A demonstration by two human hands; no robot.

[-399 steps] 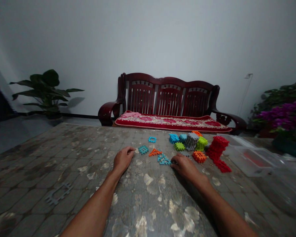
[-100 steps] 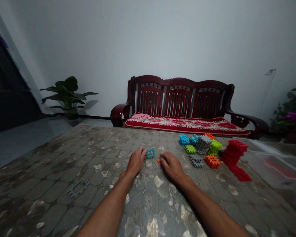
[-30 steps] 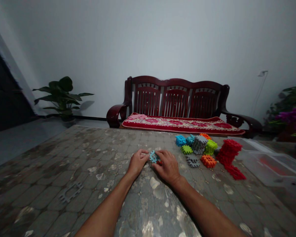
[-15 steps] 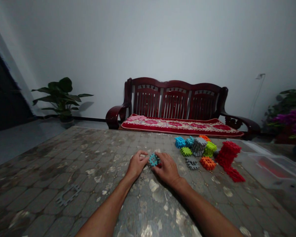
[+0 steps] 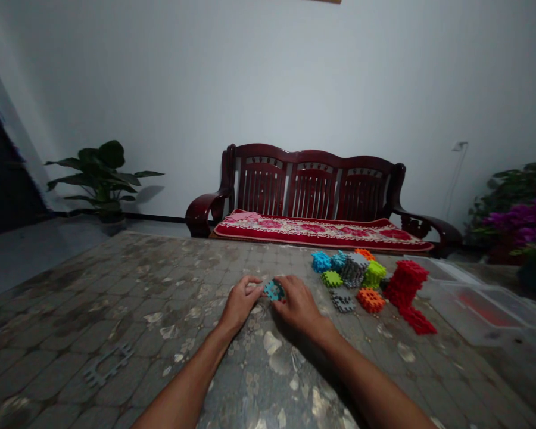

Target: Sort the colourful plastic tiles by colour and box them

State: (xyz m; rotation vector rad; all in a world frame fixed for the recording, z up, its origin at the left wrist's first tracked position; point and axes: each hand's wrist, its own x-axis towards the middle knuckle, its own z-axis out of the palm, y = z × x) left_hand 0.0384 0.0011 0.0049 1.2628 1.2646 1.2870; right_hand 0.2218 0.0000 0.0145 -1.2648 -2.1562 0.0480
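Observation:
Between my hands, over the middle of the table, is a teal waffle block tile [image 5: 274, 291] with notched edges and small square holes. My right hand [image 5: 297, 302] is closed on its right side, thumb below and fingers above. At the tile's left edge, my left hand [image 5: 240, 302] has its thumb and fingertips drawn in against it. Part of the tile is covered by the right fingers. A grey frame-shaped block piece [image 5: 108, 364] lies flat at the left of the table.
Right of my hands stand stacked blocks: blue [image 5: 321, 262], grey [image 5: 354, 270], lime [image 5: 374, 274], orange [image 5: 370, 300] and a taller red pile [image 5: 406, 283]. Clear plastic boxes [image 5: 477, 310] sit at the table's right. Beyond the table is a wooden bench [image 5: 315, 190].
The view has shifted slightly, moving everything a little left in the picture. The teal tile has tilted between my hands, and both hands stay at it.

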